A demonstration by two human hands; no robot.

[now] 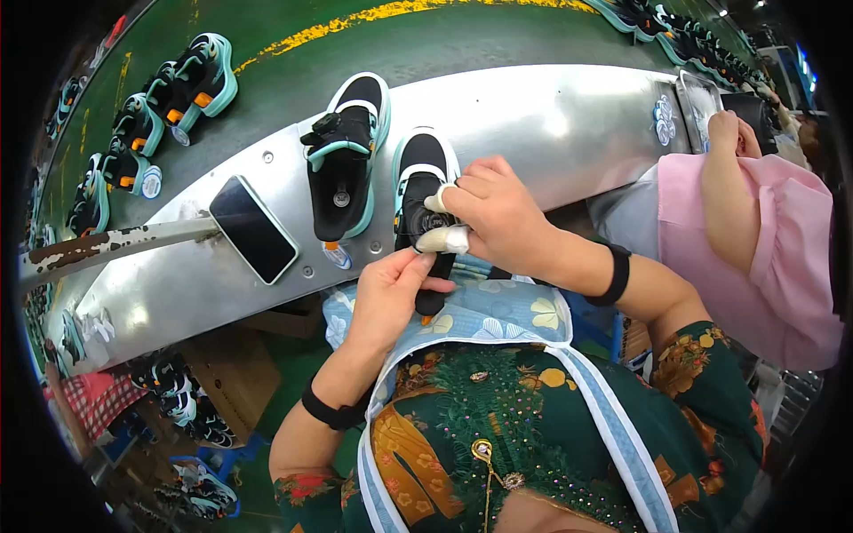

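A black sneaker (425,158) with a white and mint sole lies toe outward over the bench's near edge, in front of me. My left hand (386,298) pinches at the near part of its upper with thumb and forefinger, the other fingers partly curled. White covers sit on the thumb and a finger of my right hand (502,213), which grips the upper beside a round dark dial (430,229). Whatever thin piece lies between the fingertips is hidden. To the left stands a matching sneaker (362,93), with an orange heel tab and a tag near its heel.
The curved metal bench (515,107) carries a smartphone (255,229) at left, next to a chipped metal bar (115,240). Round tags (664,120) and a tray (699,102) are at right, by a person in pink (711,222). More sneakers (200,75) line the far left.
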